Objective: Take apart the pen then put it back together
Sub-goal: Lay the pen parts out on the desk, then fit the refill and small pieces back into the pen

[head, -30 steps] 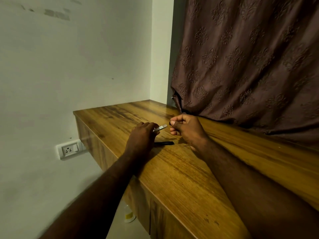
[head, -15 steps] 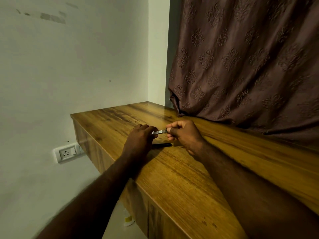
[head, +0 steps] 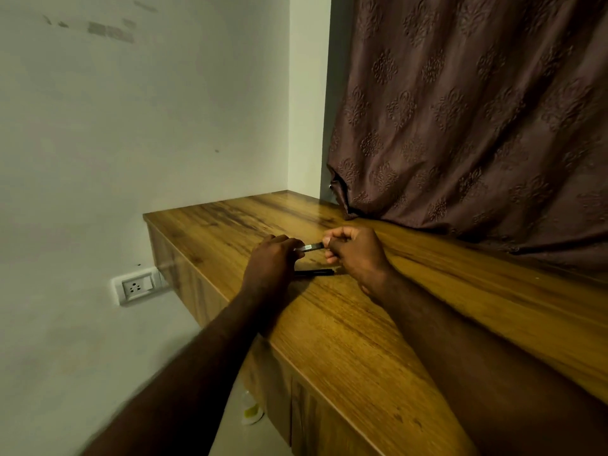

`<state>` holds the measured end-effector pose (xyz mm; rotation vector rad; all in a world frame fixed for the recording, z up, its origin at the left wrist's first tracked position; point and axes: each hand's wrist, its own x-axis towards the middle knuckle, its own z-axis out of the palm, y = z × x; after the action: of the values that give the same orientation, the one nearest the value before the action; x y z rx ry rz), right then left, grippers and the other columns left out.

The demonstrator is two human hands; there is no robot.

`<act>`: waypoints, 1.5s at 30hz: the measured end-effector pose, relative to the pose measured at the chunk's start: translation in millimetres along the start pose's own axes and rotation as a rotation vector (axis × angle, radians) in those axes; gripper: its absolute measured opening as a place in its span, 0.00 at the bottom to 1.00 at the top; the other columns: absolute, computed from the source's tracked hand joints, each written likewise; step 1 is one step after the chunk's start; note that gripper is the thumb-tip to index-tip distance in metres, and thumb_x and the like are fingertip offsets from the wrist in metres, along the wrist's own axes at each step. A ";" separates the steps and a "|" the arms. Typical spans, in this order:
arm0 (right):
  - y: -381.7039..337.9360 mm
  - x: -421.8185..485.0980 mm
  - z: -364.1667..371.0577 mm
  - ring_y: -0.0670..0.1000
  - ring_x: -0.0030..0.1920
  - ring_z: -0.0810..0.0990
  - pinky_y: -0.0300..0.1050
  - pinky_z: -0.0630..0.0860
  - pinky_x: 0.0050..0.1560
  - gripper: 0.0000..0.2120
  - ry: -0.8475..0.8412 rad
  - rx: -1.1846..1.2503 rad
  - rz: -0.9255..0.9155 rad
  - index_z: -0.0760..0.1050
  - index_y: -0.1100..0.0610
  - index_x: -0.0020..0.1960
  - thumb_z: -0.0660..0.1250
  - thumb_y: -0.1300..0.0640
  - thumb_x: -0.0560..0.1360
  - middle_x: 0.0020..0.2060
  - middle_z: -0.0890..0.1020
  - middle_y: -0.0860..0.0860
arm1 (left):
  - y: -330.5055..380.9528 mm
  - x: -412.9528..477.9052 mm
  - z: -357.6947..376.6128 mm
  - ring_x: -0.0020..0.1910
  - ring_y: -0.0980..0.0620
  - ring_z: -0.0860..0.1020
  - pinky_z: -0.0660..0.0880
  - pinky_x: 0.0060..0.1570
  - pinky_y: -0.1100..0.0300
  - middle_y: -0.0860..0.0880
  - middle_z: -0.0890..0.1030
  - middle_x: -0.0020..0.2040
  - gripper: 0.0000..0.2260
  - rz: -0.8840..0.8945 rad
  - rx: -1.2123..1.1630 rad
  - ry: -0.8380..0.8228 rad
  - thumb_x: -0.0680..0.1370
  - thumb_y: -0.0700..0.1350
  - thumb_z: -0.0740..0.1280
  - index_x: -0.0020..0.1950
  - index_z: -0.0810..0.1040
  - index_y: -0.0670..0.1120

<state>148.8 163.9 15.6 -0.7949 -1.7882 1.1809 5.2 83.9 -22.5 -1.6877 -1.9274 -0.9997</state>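
Note:
Both hands meet just above the wooden counter (head: 362, 340). My left hand (head: 273, 261) and my right hand (head: 357, 255) each pinch one end of a short silvery pen part (head: 309, 247), held level between them. Only its middle shows; the ends are hidden in the fingers. Below it a dark, slim pen piece (head: 314, 273) lies flat on the counter, partly covered by my left hand.
A brown patterned curtain (head: 477, 126) hangs onto the counter behind the hands. A white wall with a socket (head: 136, 287) stands to the left, below the counter's near edge. A small pale container (head: 251, 413) sits on the floor.
My right hand has closed in on the silvery part, so both hands now hold it. The part has tipped from slanted to level.

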 end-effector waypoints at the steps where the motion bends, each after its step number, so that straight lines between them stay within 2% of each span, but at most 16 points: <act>1: 2.1 -0.4 1.1 0.46 0.34 0.77 0.35 0.75 0.31 0.07 0.031 -0.070 -0.039 0.80 0.63 0.53 0.66 0.63 0.77 0.38 0.81 0.53 | -1.8 0.1 -1.5 0.46 0.50 0.76 0.76 0.45 0.54 0.49 0.80 0.49 0.16 -0.046 0.002 0.001 0.69 0.50 0.72 0.56 0.80 0.48; 3: 7.6 -3.2 -0.4 0.47 0.41 0.79 0.38 0.76 0.42 0.07 0.072 -0.256 -0.143 0.81 0.60 0.53 0.67 0.62 0.76 0.42 0.83 0.52 | -10.0 2.5 -2.2 0.44 0.52 0.76 0.76 0.42 0.56 0.48 0.79 0.49 0.15 -0.171 -0.012 0.009 0.68 0.46 0.75 0.53 0.81 0.48; 5: 16.6 -9.9 -6.1 0.49 0.50 0.80 0.42 0.76 0.52 0.08 0.037 -0.482 -0.244 0.82 0.58 0.52 0.66 0.61 0.76 0.48 0.84 0.51 | -19.2 5.9 -1.1 0.42 0.54 0.75 0.70 0.38 0.61 0.46 0.80 0.49 0.11 -0.298 -0.059 -0.002 0.69 0.43 0.74 0.51 0.82 0.47; 9: 29.7 -18.5 -10.7 0.54 0.58 0.75 0.48 0.73 0.58 0.10 -0.102 -0.843 -0.299 0.80 0.52 0.57 0.65 0.56 0.77 0.54 0.81 0.52 | -29.6 11.6 -0.2 0.43 0.52 0.77 0.68 0.40 0.63 0.42 0.83 0.49 0.07 -0.520 -0.278 -0.060 0.74 0.40 0.69 0.51 0.83 0.43; 15: 22.9 -23.8 -3.4 0.52 0.59 0.71 0.50 0.67 0.61 0.12 -0.105 -0.944 -0.386 0.79 0.53 0.60 0.61 0.56 0.79 0.56 0.81 0.50 | -37.3 18.4 5.1 0.41 0.53 0.78 0.71 0.38 0.62 0.47 0.84 0.47 0.08 -0.553 -0.214 -0.204 0.70 0.43 0.72 0.49 0.84 0.48; 21: 28.0 -21.3 -7.7 0.54 0.60 0.72 0.49 0.67 0.60 0.11 -0.008 -0.895 -0.353 0.80 0.52 0.57 0.61 0.58 0.79 0.55 0.82 0.50 | -44.4 26.9 7.6 0.48 0.52 0.80 0.78 0.51 0.55 0.49 0.81 0.50 0.11 -0.527 -0.248 -0.302 0.74 0.43 0.69 0.55 0.81 0.49; 23: 28.6 -19.5 -7.6 0.54 0.60 0.72 0.49 0.67 0.59 0.12 -0.007 -0.888 -0.360 0.80 0.52 0.58 0.61 0.59 0.79 0.55 0.82 0.50 | -47.4 26.4 8.0 0.51 0.50 0.79 0.77 0.53 0.55 0.49 0.78 0.53 0.16 -0.561 -0.335 -0.232 0.73 0.41 0.69 0.61 0.78 0.48; 25: 29.6 -19.0 -8.0 0.54 0.59 0.73 0.49 0.68 0.60 0.13 -0.007 -0.891 -0.373 0.80 0.52 0.58 0.62 0.61 0.79 0.54 0.83 0.50 | -51.4 22.4 6.0 0.52 0.48 0.78 0.77 0.52 0.54 0.48 0.76 0.56 0.17 -0.672 -0.550 -0.028 0.74 0.37 0.65 0.62 0.76 0.47; 27: 29.6 -18.5 -9.7 0.54 0.58 0.74 0.49 0.70 0.60 0.12 0.044 -0.848 -0.403 0.81 0.53 0.57 0.63 0.61 0.78 0.53 0.83 0.50 | -54.9 15.6 0.2 0.50 0.47 0.79 0.78 0.50 0.53 0.46 0.78 0.54 0.15 -0.774 -0.660 0.200 0.75 0.37 0.63 0.61 0.77 0.44; 29: 28.3 -18.4 -13.7 0.53 0.57 0.77 0.47 0.72 0.58 0.10 0.133 -0.729 -0.391 0.82 0.54 0.55 0.63 0.60 0.78 0.52 0.84 0.50 | -54.5 9.0 -5.4 0.45 0.46 0.79 0.77 0.45 0.54 0.43 0.80 0.48 0.10 -0.829 -0.701 0.308 0.77 0.41 0.64 0.56 0.79 0.41; 32: 25.9 -16.4 -25.7 0.51 0.50 0.81 0.45 0.77 0.51 0.08 0.247 -0.506 -0.291 0.82 0.55 0.52 0.65 0.58 0.77 0.48 0.85 0.51 | -46.1 2.3 -11.2 0.39 0.49 0.77 0.74 0.41 0.55 0.46 0.80 0.38 0.06 -0.719 -0.665 0.188 0.76 0.44 0.66 0.43 0.80 0.44; 35: 27.8 -11.5 -48.9 0.50 0.45 0.81 0.43 0.76 0.45 0.06 0.253 -0.540 -0.195 0.82 0.56 0.48 0.66 0.57 0.77 0.45 0.85 0.51 | -36.5 -1.6 -16.3 0.37 0.52 0.77 0.73 0.39 0.56 0.49 0.79 0.35 0.07 -0.615 -0.710 0.081 0.75 0.46 0.69 0.37 0.79 0.49; 38: 39.8 -9.9 -74.9 0.52 0.49 0.81 0.44 0.76 0.50 0.06 0.210 -0.645 -0.110 0.82 0.56 0.47 0.66 0.59 0.76 0.47 0.85 0.52 | -29.7 -0.3 -20.4 0.37 0.54 0.77 0.71 0.40 0.59 0.49 0.80 0.36 0.06 -0.513 -0.662 0.003 0.75 0.47 0.69 0.40 0.81 0.47; 40: 48.2 -11.2 -86.3 0.53 0.52 0.81 0.43 0.75 0.53 0.06 0.171 -0.622 -0.067 0.83 0.57 0.47 0.66 0.60 0.76 0.49 0.85 0.53 | -21.6 2.0 -16.4 0.40 0.53 0.78 0.72 0.40 0.59 0.49 0.81 0.40 0.07 -0.342 -0.419 -0.097 0.75 0.48 0.69 0.46 0.81 0.45; 42: 51.6 -11.0 -88.9 0.52 0.54 0.81 0.39 0.72 0.53 0.07 0.121 -0.587 -0.036 0.83 0.58 0.48 0.66 0.61 0.76 0.51 0.85 0.53 | -11.2 3.0 -10.7 0.42 0.52 0.77 0.74 0.40 0.57 0.49 0.80 0.43 0.07 -0.176 -0.198 -0.094 0.74 0.49 0.69 0.47 0.81 0.47; 45: 53.3 -8.8 -90.0 0.52 0.57 0.80 0.36 0.68 0.52 0.08 0.090 -0.574 -0.013 0.82 0.60 0.53 0.67 0.62 0.76 0.54 0.84 0.54 | 1.4 2.9 -2.5 0.44 0.51 0.76 0.75 0.41 0.55 0.50 0.79 0.45 0.12 -0.019 -0.031 -0.125 0.72 0.54 0.69 0.49 0.81 0.48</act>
<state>236.0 212.1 -17.4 -1.1361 -2.0753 0.6037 5.5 84.1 -18.5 -1.7913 -2.0197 -0.9556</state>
